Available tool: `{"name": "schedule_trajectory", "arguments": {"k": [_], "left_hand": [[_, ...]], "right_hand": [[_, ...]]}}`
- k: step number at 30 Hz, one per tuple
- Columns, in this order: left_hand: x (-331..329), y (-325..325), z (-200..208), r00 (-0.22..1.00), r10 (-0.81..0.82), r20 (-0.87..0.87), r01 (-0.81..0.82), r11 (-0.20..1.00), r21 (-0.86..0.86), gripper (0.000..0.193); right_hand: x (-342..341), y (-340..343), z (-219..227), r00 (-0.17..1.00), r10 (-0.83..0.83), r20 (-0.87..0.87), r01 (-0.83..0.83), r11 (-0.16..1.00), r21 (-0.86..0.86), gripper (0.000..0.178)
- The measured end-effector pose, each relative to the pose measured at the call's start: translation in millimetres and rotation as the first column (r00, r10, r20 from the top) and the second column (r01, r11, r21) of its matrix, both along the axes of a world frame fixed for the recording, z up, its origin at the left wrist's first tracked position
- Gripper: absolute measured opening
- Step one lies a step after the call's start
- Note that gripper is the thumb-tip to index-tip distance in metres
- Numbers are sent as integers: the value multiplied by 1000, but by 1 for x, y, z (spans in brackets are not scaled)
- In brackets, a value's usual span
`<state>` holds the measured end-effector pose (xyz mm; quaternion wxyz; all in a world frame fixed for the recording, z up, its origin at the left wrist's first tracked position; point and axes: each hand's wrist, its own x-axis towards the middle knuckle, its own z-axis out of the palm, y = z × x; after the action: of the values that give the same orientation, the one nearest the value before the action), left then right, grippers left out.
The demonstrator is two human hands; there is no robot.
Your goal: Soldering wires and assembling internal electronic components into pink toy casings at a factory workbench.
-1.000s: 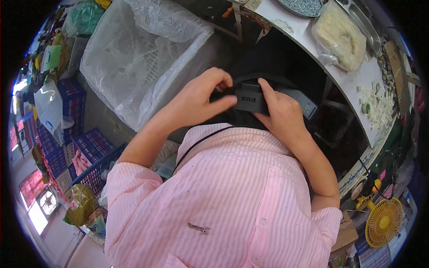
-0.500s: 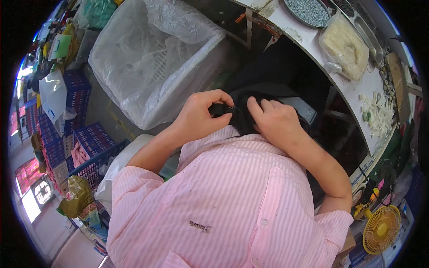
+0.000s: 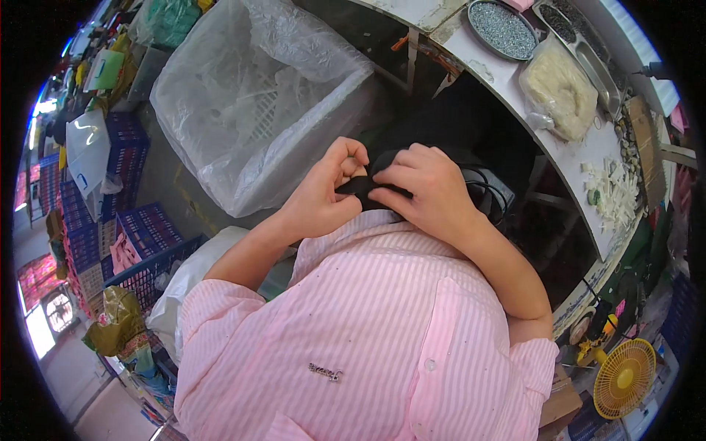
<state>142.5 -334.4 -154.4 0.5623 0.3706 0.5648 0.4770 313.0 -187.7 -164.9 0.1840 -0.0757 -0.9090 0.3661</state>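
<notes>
Both my hands are at my waist, just past the hem of my pink striped shirt (image 3: pixel 368 316). My left hand (image 3: pixel 323 195) has its fingers curled and its thumb bent in around a black strap-like piece (image 3: pixel 357 189). Close beside it on the right, my right hand (image 3: pixel 430 187) pinches at the same dark material from the other side, palm down. Whether that piece is a strap, a belt or clothing is hard to tell, since my fingers cover most of it. Next to my right wrist lie a looped black cable (image 3: pixel 491 192) and a grey box-like device (image 3: pixel 503 195), partly hidden.
A white basket lined with clear plastic (image 3: pixel 331 103) stands ahead to the left. On the right, a curved white table (image 3: pixel 529 121) bears a round tray of silvery bits (image 3: pixel 503 28), a bag of pale material (image 3: pixel 562 88) and small white pieces (image 3: pixel 614 192). A yellow fan (image 3: pixel 625 378) is at lower right.
My left hand has turned slightly, with its fingers curled more tightly. My right hand has shifted left, closer to it, and its fingers have drawn together. More of the black cable shows now.
</notes>
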Motion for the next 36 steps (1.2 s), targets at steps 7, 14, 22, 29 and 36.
{"name": "schedule_trajectory", "arguments": {"k": [7,14,22,29,36], "left_hand": [[7,9,10,812,-62,-581,93,995,25,31],[-1,14,21,744,-15,-668,135,982,128,17],[-30,25,-7,713,-198,-673,191,978,-85,17],[-19,57,-1,428,-269,-863,530,848,-2,34],[51,112,-20,221,-383,-897,658,737,-153,50]], "right_hand": [[8,-12,2,949,-304,-80,296,950,-100,11],[50,-4,-14,723,-683,101,636,602,-482,14],[85,-5,-41,644,-743,185,703,478,-526,17],[102,-1,-15,877,-411,250,450,884,-125,26],[130,-23,-12,904,-310,295,298,951,88,22]]}}
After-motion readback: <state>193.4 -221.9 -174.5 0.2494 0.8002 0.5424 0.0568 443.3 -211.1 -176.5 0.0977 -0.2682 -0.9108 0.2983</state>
